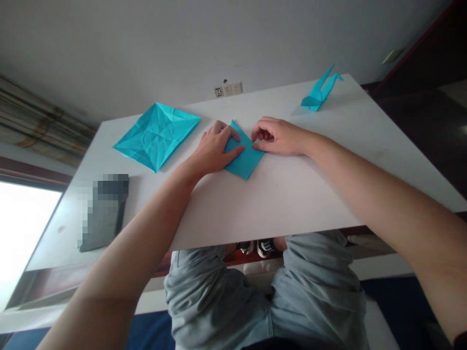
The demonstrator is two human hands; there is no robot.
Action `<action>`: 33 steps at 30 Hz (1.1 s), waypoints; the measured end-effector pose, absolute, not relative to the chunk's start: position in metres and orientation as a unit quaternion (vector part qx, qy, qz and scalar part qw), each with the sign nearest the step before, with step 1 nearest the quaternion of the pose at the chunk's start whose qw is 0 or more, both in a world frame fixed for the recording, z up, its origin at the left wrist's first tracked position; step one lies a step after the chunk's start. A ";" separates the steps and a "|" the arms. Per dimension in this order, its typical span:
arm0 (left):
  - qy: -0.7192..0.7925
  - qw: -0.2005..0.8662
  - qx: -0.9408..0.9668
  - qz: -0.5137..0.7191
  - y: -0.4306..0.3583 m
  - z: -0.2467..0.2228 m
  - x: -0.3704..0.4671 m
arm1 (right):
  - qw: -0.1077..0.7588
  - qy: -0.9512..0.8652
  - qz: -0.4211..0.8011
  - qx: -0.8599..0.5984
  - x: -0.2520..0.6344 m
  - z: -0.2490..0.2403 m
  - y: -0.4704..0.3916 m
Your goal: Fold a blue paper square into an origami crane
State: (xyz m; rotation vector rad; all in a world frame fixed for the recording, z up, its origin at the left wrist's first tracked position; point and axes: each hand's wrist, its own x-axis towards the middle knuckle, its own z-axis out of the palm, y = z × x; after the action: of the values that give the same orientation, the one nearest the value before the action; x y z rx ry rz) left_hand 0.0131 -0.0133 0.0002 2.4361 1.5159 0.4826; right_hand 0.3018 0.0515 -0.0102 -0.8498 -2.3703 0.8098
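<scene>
A folded blue paper (246, 163), small and roughly diamond-shaped, lies on the white table in front of me. My left hand (218, 146) rests on its left side with curled fingers and the thumb pressed on top, holding it against the table. At the right edge of the paper, the thumb and fingers of my right hand (273, 136) are bent together in a pinch at its corner. The fingers hide parts of both side edges. A blue origami crane (316, 95) stands at the back right, apart from my hands.
An unfolded, creased sheet of blue paper (157, 136) lies left of my left hand. A dark flat object (104, 214), partly blurred out, is near the table's left side. Wall sockets (228, 89) sit behind the white table (262, 204). My legs are under its front edge.
</scene>
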 end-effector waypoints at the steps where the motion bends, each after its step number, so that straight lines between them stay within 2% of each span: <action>1: 0.518 0.116 0.831 0.166 -0.013 0.000 0.013 | 0.247 -0.868 0.298 -0.310 0.302 -0.010 0.051; 33: 0.517 0.111 0.832 0.169 -0.014 -0.001 0.014 | 0.251 -0.876 0.290 -0.294 0.303 -0.014 0.055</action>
State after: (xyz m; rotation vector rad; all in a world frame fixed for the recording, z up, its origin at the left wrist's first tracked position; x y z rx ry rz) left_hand 0.0138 -0.0136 -0.0007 2.4440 1.5172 0.4964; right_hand 0.3026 0.0552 -0.0143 -0.8001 -2.3829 0.7894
